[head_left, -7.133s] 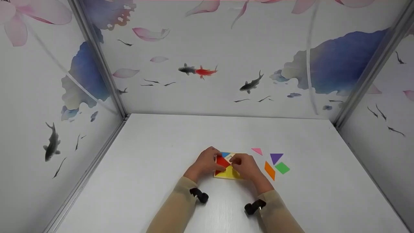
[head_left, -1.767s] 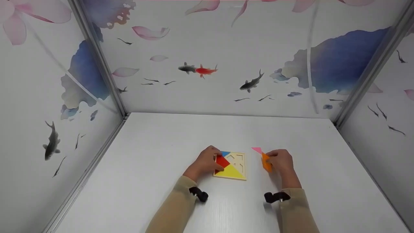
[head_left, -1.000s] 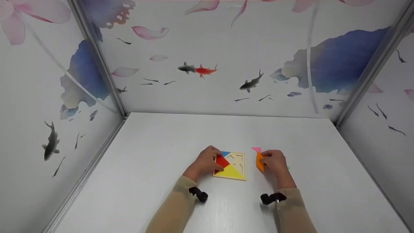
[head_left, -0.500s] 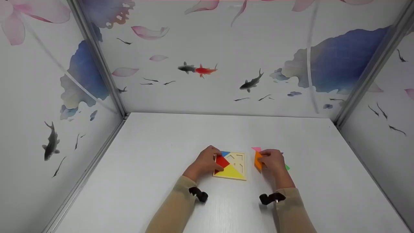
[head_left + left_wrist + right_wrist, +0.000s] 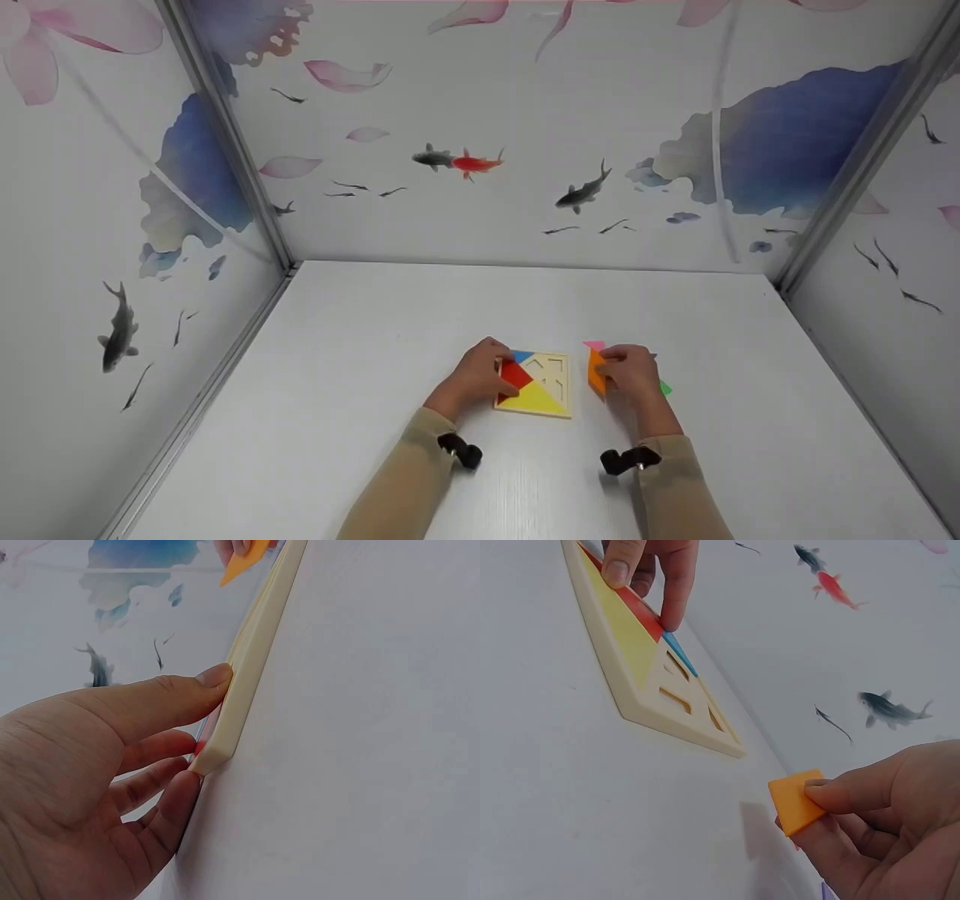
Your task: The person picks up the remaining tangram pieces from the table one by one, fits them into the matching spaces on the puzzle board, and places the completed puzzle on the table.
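My left hand point(image 5: 478, 373) grips the left side of a square wooden tangram board point(image 5: 251, 667), its thumb near the front edge. Set into the board are a yellow triangle point(image 5: 536, 401), red pieces point(image 5: 516, 374) and a blue triangle point(image 5: 522, 356), partly covered by the fingers. The board's right upper part is bare wood with cut-out marks. To the right of the board, my right hand point(image 5: 636, 373) pinches an orange parallelogram point(image 5: 795, 799) between thumb and fingers. That piece is raised and tilted, casting a shadow on the table.
Behind the orange piece lies a pink triangle point(image 5: 594, 345) on the white table point(image 5: 375, 337). A green piece point(image 5: 666, 388) and a purple triangle point(image 5: 827, 891) lie beyond the right hand, mostly hidden by it. Printed walls enclose the table.
Seven seconds ago my right hand was over the board and the orange parallelogram lay flat. The hand now holds that piece, having shifted slightly left with it lately. My left hand stays put.
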`<state>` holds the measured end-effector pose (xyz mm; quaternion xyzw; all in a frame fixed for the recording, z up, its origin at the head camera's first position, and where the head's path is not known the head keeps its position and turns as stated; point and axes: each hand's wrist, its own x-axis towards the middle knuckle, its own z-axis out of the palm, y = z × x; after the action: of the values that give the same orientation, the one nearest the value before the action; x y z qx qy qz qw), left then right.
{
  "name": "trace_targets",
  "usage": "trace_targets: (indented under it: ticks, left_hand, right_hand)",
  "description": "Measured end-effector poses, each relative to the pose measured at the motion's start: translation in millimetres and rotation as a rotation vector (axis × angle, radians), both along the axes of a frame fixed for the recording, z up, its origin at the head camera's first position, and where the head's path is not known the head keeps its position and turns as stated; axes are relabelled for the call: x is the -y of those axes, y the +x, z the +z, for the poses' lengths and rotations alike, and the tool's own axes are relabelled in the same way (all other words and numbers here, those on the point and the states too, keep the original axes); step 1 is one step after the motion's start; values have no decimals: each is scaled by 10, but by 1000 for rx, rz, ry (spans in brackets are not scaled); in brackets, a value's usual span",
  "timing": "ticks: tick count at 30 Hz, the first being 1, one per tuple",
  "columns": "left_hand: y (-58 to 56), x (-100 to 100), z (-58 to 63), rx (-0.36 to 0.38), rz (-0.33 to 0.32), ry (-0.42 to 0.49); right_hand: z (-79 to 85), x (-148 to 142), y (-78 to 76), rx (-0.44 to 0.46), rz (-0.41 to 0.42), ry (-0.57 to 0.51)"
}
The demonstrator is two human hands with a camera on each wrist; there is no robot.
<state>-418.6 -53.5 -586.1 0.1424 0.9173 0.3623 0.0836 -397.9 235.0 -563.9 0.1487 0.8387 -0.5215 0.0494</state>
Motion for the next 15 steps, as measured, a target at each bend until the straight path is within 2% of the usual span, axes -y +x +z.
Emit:
trace_targets:
  ticks: [5, 15]
  left_hand:
    - [5, 16, -7, -11, -15, 9]
    - [-5, 16, -16, -28, -27, 1]
  right_hand:
    - [-22, -4, -11, -23, 26, 18]
    - [-45, 32, -26, -12, 32, -9]
